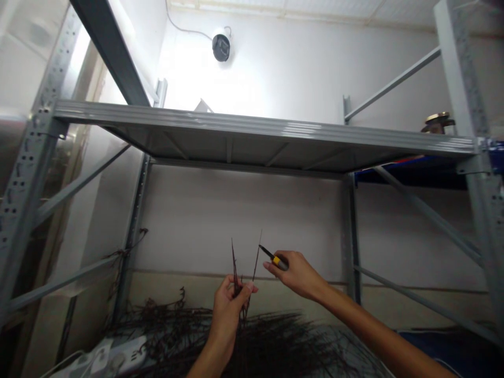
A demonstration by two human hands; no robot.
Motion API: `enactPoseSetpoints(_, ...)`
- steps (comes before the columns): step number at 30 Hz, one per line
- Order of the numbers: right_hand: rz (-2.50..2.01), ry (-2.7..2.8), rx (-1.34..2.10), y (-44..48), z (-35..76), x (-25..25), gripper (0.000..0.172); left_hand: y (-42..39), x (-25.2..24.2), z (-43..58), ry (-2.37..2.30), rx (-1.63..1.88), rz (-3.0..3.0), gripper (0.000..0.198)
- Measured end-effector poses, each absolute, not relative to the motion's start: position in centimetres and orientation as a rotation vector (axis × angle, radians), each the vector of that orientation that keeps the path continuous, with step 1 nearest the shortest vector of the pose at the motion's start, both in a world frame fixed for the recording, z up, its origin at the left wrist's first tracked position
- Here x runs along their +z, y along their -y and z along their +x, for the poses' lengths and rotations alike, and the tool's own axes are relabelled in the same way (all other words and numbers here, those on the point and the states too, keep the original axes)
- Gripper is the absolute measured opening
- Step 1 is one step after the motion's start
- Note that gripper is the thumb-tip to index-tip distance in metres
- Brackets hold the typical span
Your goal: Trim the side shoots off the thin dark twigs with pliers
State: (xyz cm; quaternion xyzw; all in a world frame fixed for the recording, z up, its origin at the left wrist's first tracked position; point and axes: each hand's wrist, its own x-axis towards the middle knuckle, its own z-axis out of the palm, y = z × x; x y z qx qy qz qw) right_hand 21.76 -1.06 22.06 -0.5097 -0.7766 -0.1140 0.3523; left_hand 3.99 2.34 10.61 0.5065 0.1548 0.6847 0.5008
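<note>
My left hand (230,307) is closed around a few thin dark twigs (235,262) that stick up from its fingers. My right hand (297,273) grips a small tool with a black tip and yellow band (272,257), its point close to the tip of the right-hand twig. Both hands are raised in front of a pale wall, under a grey metal shelf (252,131). Below them lies a heap of similar dark twigs (268,341).
A grey steel rack with uprights (23,173) and diagonal braces (429,215) surrounds the hands. A white power strip (114,357) lies at lower left. A round camera (221,47) hangs on the wall. A brass-coloured object (437,122) sits on the shelf at right.
</note>
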Motion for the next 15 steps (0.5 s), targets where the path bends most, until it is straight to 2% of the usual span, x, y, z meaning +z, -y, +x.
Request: enactPoseSetpoints(15,-1.324,2.014,-0.296,1.7,21.43,22.69,0.038,-1.6,10.66,3.44,-0.429,1.663,1.253,0.036)
